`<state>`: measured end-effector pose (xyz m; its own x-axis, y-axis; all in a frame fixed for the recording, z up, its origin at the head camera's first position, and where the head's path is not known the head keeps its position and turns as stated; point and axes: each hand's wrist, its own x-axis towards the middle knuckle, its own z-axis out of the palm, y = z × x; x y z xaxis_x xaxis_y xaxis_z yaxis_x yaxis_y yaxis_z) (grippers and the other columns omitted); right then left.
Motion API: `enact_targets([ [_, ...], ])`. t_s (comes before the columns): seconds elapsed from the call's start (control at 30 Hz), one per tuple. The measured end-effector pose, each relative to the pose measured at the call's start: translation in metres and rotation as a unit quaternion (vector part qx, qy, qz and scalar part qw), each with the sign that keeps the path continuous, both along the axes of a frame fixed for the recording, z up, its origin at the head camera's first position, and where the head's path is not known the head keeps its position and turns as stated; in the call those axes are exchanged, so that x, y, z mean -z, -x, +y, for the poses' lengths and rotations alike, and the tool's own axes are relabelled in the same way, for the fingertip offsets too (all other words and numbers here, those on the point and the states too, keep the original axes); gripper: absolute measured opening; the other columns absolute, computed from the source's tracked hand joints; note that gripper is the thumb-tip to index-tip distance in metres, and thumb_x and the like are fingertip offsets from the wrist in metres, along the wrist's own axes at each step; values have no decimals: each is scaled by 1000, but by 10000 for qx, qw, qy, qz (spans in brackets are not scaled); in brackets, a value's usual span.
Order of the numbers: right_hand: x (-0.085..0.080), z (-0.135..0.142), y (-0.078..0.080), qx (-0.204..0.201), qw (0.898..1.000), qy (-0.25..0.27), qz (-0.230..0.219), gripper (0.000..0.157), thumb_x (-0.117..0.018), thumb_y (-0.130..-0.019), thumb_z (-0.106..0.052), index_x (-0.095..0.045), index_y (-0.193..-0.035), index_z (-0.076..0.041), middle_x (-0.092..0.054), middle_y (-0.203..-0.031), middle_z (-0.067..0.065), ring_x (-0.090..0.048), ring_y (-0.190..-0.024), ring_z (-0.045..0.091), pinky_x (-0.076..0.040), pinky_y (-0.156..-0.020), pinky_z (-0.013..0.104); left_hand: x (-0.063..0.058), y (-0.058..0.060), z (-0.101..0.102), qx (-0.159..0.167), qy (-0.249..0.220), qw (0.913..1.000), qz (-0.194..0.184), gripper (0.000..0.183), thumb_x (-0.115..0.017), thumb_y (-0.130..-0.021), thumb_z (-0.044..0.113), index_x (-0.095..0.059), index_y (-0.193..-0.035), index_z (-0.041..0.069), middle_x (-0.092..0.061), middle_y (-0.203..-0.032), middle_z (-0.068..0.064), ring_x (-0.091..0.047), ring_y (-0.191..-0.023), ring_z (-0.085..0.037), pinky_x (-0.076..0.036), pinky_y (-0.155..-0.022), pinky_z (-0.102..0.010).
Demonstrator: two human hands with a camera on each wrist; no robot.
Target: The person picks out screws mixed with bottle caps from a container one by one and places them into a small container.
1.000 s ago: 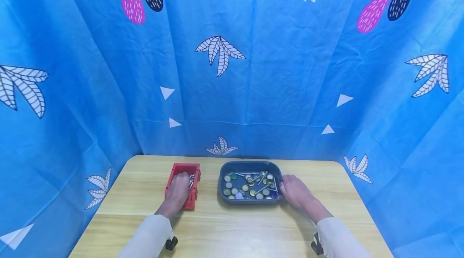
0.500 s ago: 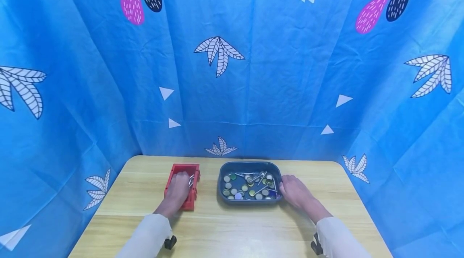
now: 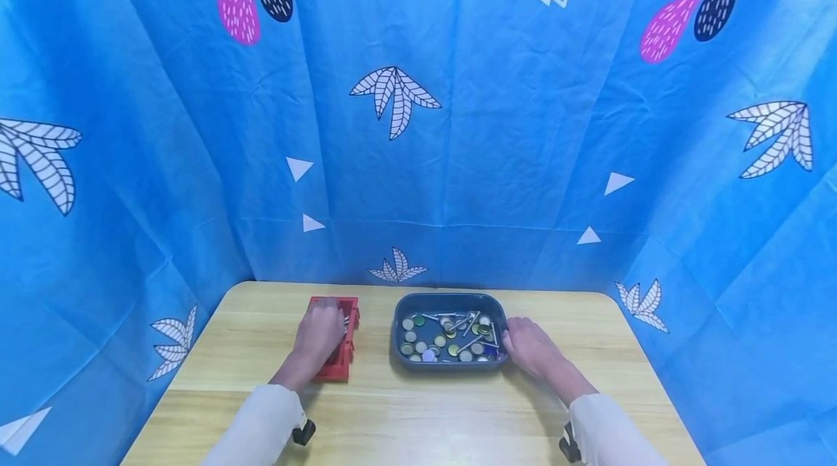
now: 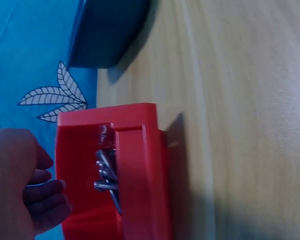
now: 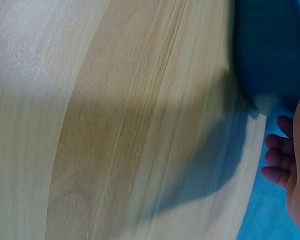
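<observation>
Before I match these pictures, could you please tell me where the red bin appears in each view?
Head: red bin low, left of centre.
Left wrist: red bin left of centre, cut off by the bottom edge.
Right wrist: not in this picture.
Shared landmark: dark blue tray, low near centre in head, top left in left wrist, top right in right wrist.
</observation>
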<state>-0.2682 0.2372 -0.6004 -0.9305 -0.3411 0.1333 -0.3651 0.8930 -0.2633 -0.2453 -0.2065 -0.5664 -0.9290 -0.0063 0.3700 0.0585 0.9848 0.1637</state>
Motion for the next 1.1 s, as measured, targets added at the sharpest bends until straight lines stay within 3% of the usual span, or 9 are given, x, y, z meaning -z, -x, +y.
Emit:
enact_targets([
  [0.17, 2, 2, 1, 18, 10000, 16, -24, 22, -52, -104, -23, -66, -107, -6, -68, -99, 8, -64, -99, 27, -54, -97, 49, -5, 6, 6, 318, 611, 9930, 957, 15, -70, -90, 14, -69, -86, 0, -68, -73, -14, -64, -64, -27, -61, -63, -44],
  [0.27, 4, 2, 1, 51, 10000, -2, -46, 23, -51, -105, -24, -66, -108, -7, -68, -99, 7, -64, -99, 26, -54, -98, 49, -11, 9, 14, 494, 659, 9885, 1266, 13, -73, -89, 15, -71, -87, 2, -71, -75, -13, -67, -67, -29, -60, -62, -44],
  [0.5, 2, 0, 0, -12, 10000, 31, -84, 26, -51, -105, -24, -67, -111, -5, -70, -103, 10, -65, -103, 29, -54, -100, 50, -22, 9, 37, 730, 474, 9914, 980, 23, -70, -93, 17, -73, -110, 2, -78, -104, -16, -74, -96, -32, -65, -81, -44],
  [0.8, 1, 1, 0, 14, 10000, 78, -49, 26, -51, -105, -25, -67, -112, -5, -70, -103, 9, -65, -104, 29, -54, -100, 50, -34, 15, 69, 1210, 536, 9892, 630, 28, -71, -96, 20, -70, -117, 3, -74, -109, -13, -68, -100, -27, -60, -91, -38],
  [1.1, -2, 0, 0, 39, 9999, 92, -36, 24, -52, -104, -23, -67, -110, -5, -70, -101, 9, -65, -101, 28, -55, -98, 50, -43, 17, 100, 1622, 41, 9864, 242, 31, -67, -99, 24, -69, -123, 6, -73, -120, -10, -66, -116, -26, -60, -100, -39],
])
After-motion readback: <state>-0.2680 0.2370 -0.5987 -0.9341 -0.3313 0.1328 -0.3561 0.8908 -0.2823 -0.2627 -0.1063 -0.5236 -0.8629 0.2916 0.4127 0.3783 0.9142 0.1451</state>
